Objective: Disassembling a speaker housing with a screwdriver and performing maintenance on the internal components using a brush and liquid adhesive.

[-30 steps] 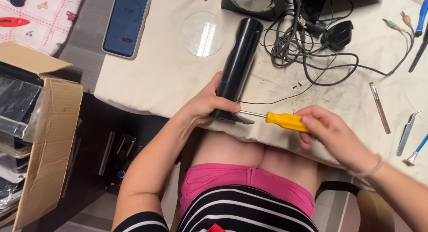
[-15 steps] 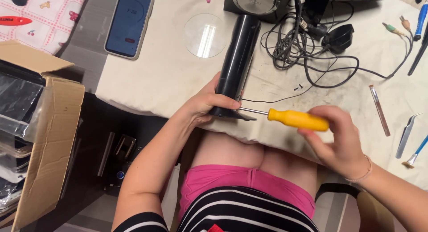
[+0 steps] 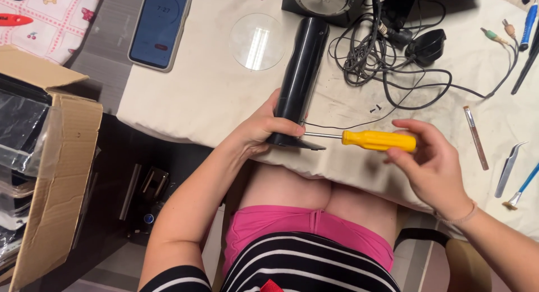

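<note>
a: where do we find the black cylinder (image 3: 300, 73) relative to our hands?

b: it lies on the cloth-covered table (image 3: 196, 95), long axis running away from us and leaning slightly right at the far end. our left hand (image 3: 261, 129) is clamped around its near end, at the table edge, fingers wrapped over the top. this is the nearer hand.

a: and the screwdriver (image 3: 365, 139)?

b: its yellow handle lies crosswise, roughly at a right angle to the cylinder. the metal shaft points left and its tip meets the cylinder's near end, just beside our left fingers. our right hand (image 3: 432, 163) pinches the far end of the handle with fingertips closed on it; the palm stays off the tool.

a: surface and room?

b: the cloth is soft and stained. 2 small dark screws (image 3: 375, 108) lie near the tangle of black cables (image 3: 382, 62). a clear round disc (image 3: 258, 41) sits left of the cylinder's far end, a phone (image 3: 160, 25) further left. tweezers (image 3: 508, 168) and a thin brush (image 3: 476, 137) lie right of our right hand. a cardboard box (image 3: 48, 174) stands below the table at left.
</note>
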